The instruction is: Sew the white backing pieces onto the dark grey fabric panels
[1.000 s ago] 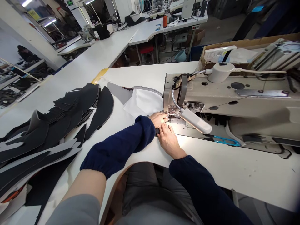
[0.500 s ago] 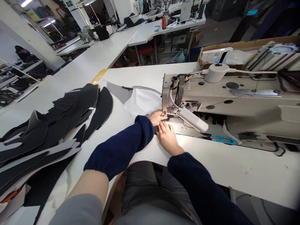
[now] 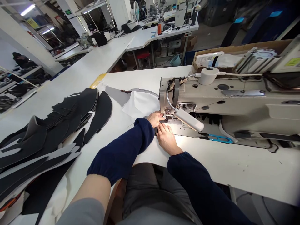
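My left hand (image 3: 155,119) is closed by the needle area of a beige sewing machine (image 3: 208,93), its fingertips on the edge of a grey fabric piece (image 3: 117,95). Just in front of it, my right hand (image 3: 167,137) lies palm down with its fingers extended over the dark edge of the work. White fabric (image 3: 142,104) spreads on the table to the left of the machine head. A lamp (image 3: 189,119) on a flexible neck lights the needle area. What lies beneath my fingers is mostly hidden.
Stacked black pieces (image 3: 77,109) cover the left of the white table (image 3: 199,165). Blue-handled snips (image 3: 220,138) lie on the machine bed. Behind the machine stands a cardboard box (image 3: 248,48) with assorted items. A person (image 3: 22,60) sits far off at the left.
The view has shifted slightly, so the machine appears a little further left and lower. Both hands keep nearly the same place at the needle area.
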Motion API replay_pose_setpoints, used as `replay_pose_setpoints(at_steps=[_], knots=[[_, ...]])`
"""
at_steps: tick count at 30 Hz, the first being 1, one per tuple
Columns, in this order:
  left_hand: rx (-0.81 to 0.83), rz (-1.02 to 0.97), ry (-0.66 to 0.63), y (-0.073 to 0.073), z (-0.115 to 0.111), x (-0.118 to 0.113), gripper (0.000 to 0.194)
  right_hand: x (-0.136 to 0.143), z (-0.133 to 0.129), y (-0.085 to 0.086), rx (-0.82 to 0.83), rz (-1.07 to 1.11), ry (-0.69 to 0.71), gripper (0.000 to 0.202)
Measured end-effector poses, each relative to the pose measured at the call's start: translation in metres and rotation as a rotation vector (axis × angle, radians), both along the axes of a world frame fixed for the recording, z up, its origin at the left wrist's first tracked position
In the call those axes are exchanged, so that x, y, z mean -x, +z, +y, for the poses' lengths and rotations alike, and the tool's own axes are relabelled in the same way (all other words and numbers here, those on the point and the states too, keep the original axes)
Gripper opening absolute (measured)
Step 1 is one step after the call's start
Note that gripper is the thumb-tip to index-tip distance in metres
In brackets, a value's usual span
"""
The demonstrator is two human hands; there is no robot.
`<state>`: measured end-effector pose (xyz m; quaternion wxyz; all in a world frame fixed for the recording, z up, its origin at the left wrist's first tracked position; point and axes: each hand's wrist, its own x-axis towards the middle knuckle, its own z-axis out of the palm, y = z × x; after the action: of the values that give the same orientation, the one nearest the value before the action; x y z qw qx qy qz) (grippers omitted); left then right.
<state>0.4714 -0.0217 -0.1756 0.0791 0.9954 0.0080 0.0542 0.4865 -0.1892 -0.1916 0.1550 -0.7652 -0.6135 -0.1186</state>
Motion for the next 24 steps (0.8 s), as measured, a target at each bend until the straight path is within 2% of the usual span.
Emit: replay_pose_setpoints(at_steps=[8, 13, 19, 24], knots=[[-0.056, -0.05, 0.05, 0.003, -0.008, 0.015, 0.031, -0.001, -0.001, -0.002, -0.099, 0.016, 0.046, 0.034], [-0.12, -0.159, 0.201, 0.004, -0.023, 0.023, 0.033, -0.003, -0.005, 0.0, -0.112, 0.021, 0.075, 0.029], [-0.123, -0.033, 0.353, 0.011, -0.032, 0.02, 0.025, -0.003, -0.008, 0.005, -0.157, 0.036, 0.094, 0.024], [-0.106, 0.036, 0.377, 0.019, -0.036, 0.024, 0.023, 0.0, -0.026, 0.007, -0.211, 0.066, 0.069, 0.023]])
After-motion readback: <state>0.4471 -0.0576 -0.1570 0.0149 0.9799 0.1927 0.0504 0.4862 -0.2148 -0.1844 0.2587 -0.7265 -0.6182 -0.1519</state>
